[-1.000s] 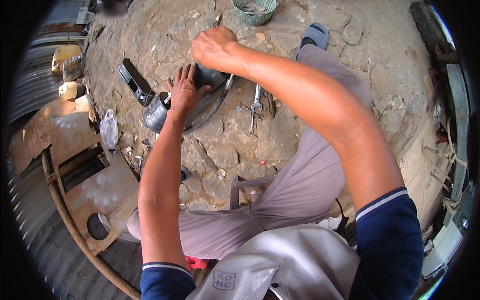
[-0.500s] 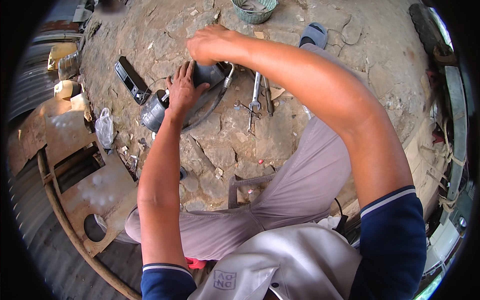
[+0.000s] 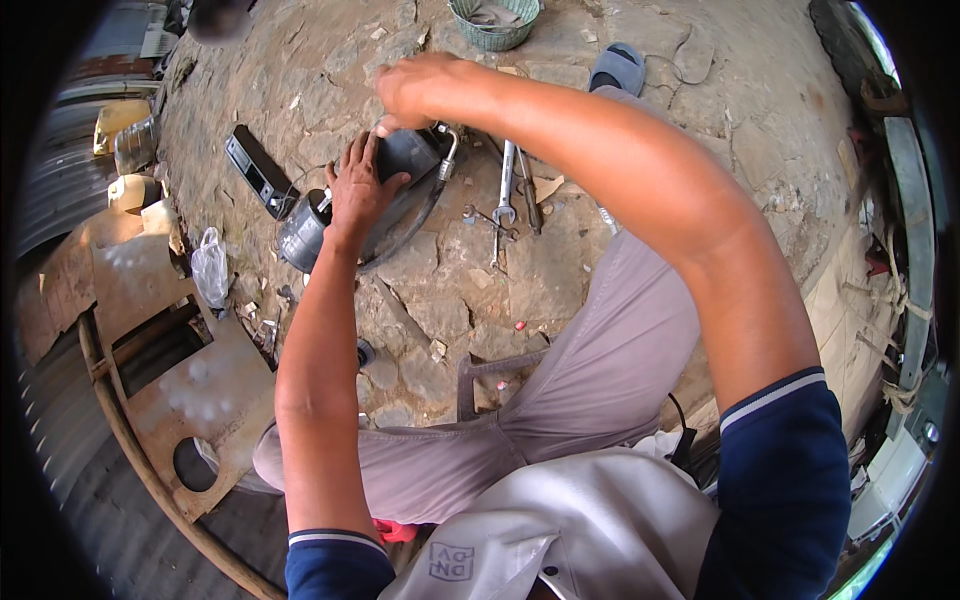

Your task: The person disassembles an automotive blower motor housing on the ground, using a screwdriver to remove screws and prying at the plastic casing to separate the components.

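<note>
A black machine (image 3: 408,157) with a rounded, cylinder-like body lies on the stone ground, far and left of the middle. My left hand (image 3: 358,190) rests on it with fingers stretched out, pressing against its surface. Over its far end reaches my right hand (image 3: 415,88), fingers curled down; whatever they grip is hidden behind the hand. From the machine's right side a black hose (image 3: 430,208) with a metal end fitting curves toward me. A second black cylindrical part (image 3: 303,232) sits at its near left, partly behind my left wrist.
Right of the machine lie a large wrench (image 3: 507,185), a smaller wrench (image 3: 496,235) and a dark-handled tool (image 3: 532,205). A long black device (image 3: 258,170) lies to the left. Farther off stands a green basket (image 3: 495,36). A plastic bag (image 3: 210,268) and rusty sheet metal (image 3: 225,375) are at left.
My right hand has turned slightly at the machine's far end, and a fingertip now shows below it. My left hand stays in place; the whole view has shifted a little.
</note>
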A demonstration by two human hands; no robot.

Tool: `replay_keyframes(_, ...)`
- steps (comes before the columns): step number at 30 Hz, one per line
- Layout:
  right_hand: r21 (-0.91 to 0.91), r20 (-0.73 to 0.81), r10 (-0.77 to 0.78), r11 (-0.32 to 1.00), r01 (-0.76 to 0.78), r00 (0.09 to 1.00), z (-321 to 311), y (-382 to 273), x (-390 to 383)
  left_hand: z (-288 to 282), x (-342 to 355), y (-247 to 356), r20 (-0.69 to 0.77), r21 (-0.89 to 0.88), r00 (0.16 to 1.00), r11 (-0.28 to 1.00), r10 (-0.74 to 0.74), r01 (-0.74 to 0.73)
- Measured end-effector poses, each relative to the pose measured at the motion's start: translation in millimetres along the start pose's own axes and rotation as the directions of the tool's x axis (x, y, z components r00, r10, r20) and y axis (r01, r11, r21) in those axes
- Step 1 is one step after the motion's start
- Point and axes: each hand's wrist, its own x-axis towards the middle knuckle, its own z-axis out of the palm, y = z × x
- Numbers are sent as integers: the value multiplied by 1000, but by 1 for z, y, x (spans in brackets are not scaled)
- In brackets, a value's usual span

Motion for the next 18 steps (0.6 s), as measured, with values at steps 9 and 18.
replay_keyframes(9, -80, -69, -194, 979, 189, 978, 1, 2, 1, -1, 0, 1, 5, -8, 1000, 1000, -5, 5)
replay_keyframes(18, -52, 29, -34, 998, 36, 999, -7, 6, -6, -1, 1, 0, -15, -24, 1000, 1000, 18, -18)
